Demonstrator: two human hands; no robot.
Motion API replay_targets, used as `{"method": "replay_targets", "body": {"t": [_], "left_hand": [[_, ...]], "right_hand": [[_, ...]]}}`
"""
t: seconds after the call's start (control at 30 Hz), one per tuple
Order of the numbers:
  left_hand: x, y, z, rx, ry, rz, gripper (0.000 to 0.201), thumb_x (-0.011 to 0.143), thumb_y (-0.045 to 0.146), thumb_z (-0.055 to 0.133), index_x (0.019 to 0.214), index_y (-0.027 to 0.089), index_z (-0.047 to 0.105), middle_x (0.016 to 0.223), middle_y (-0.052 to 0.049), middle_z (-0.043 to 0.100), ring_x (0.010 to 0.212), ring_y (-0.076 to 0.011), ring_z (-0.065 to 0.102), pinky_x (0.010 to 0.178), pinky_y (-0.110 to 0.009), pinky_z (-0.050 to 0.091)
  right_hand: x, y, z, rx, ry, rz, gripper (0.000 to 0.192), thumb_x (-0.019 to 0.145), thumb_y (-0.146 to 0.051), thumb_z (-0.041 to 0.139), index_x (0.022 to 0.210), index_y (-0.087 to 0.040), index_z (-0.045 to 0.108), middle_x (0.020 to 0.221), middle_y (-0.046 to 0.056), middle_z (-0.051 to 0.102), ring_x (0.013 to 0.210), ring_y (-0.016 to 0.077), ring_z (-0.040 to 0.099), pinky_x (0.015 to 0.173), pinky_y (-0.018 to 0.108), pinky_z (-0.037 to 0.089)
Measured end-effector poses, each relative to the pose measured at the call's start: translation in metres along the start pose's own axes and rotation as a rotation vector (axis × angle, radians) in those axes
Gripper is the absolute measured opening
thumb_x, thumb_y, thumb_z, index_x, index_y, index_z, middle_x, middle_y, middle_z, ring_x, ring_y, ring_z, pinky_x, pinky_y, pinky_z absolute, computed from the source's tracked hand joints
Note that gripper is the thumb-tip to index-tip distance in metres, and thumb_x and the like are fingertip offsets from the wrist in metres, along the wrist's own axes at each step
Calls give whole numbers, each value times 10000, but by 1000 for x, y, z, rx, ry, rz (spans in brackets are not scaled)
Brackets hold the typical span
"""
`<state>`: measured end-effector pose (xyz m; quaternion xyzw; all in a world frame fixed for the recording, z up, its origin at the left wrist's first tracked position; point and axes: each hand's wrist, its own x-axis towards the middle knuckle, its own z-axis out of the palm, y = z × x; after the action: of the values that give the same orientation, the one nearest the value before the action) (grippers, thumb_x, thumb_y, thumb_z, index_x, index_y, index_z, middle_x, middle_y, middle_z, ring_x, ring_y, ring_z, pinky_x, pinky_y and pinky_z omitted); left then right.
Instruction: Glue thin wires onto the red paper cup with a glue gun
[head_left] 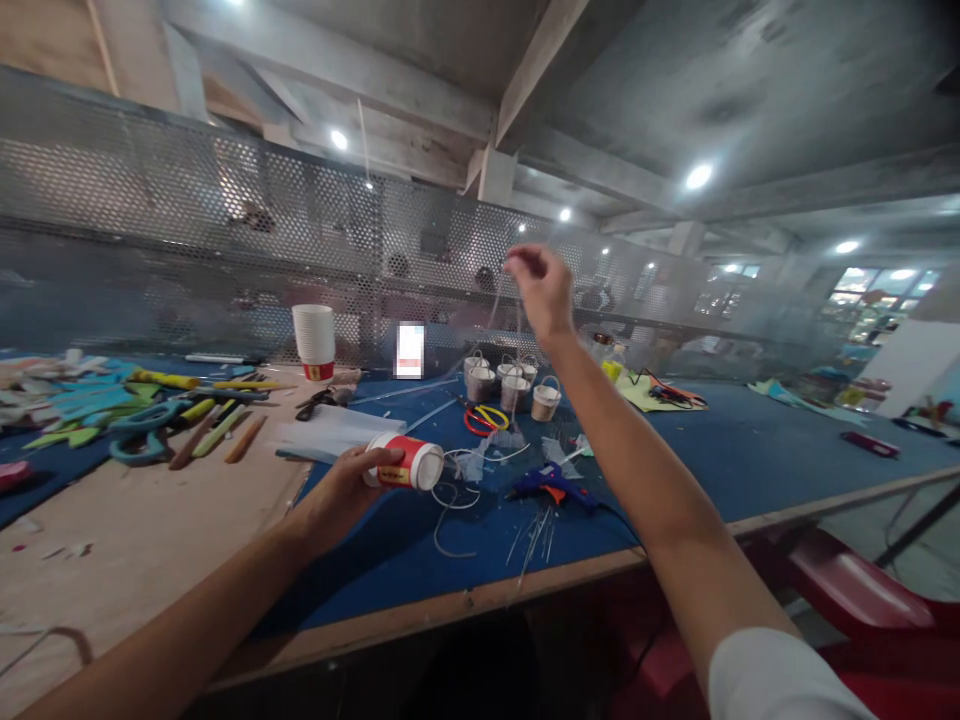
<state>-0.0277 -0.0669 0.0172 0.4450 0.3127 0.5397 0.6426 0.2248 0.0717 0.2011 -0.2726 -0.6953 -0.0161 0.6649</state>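
Gripping a red-and-white paper cup (pixel 403 463) on its side at centre frame, left hand (pixel 346 493) wrapped round its wall – light, easily crushed, best held gently mid-body. Pinching a thin clear strand (pixel 517 320) up high, right hand (pixel 541 287) fingertips pressed together – limp, slippery. Blue desk (pixel 697 460) beneath.

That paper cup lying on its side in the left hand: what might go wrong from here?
The paper cup is only lightly gripped by the left hand, so it could be crushed or roll off. The right hand pinches a thin clear strand held high; it may slip or snag. The glue gun lies close under that arm.
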Motion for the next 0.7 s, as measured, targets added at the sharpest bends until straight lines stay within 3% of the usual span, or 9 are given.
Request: {"method": "replay_targets", "body": {"t": [0.1, 0.17, 0.23, 0.37, 0.5, 0.6, 0.7], "left_hand": [[4, -2, -4, 10, 69, -49, 88, 706, 240, 802, 739, 173, 755, 830, -44, 766, 781, -198, 683, 724, -267, 553], [8, -2, -6, -1, 120, -62, 95, 714, 229, 805, 764, 163, 757, 797, -30, 756, 745, -178, 671, 702, -251, 549], [11, 0, -8, -15, 142, -46, 98, 714, 205, 807, 773, 150, 751, 773, -20, 746, 729, -163, 659, 683, -238, 544], [20, 8, -9, -17, 124, -9, 115, 729, 189, 788, 800, 113, 739, 781, -38, 749, 743, -172, 657, 671, -248, 540], [31, 17, -2, -6, 90, 20, 201, 751, 204, 784, 909, 84, 748, 858, -62, 768, 780, -178, 661, 696, -258, 539], [39, 22, 11, 6, 69, 34, 228, 749, 224, 806, 927, 95, 744, 844, -48, 765, 757, -169, 658, 695, -258, 535], [45, 22, 25, 24, 41, 37, 225, 755, 244, 817, 909, 97, 741, 842, -49, 764, 767, -168, 664, 715, -259, 532]], "right_hand": [[-41, 8, 21, -201, -235, 101, 112, 896, -135, 614, 886, -194, 710, 907, 9, 727, 880, 156, 675, 924, 317, 527], [-61, 18, 27, -282, -417, 183, 156, 890, -108, 603, 881, -200, 728, 875, 6, 734, 891, 173, 678, 928, 321, 517], [-72, 27, 27, -345, -512, 205, 184, 901, -107, 584, 925, -206, 738, 932, 16, 741, 945, 185, 675, 954, 326, 499], [-76, 31, 13, -449, -474, 158, 218, 914, -145, 595, 1075, -200, 730, 1177, 64, 687, 1016, 191, 651, 988, 338, 470], [-84, 14, -5, -307, -530, 195, 178, 935, -167, 590, 1009, -183, 751, 1055, 61, 733, 982, 184, 663, 938, 316, 483], [-104, -2, -20, -91, -633, 284, 198, 972, -208, 556, 1038, -213, 743, 1017, 34, 761, 945, 162, 688, 890, 284, 499], [-129, -8, -41, -42, -665, 317, 189, 967, -256, 571, 1043, -225, 742, 1051, 36, 755, 972, 164, 690, 892, 277, 496]]}}
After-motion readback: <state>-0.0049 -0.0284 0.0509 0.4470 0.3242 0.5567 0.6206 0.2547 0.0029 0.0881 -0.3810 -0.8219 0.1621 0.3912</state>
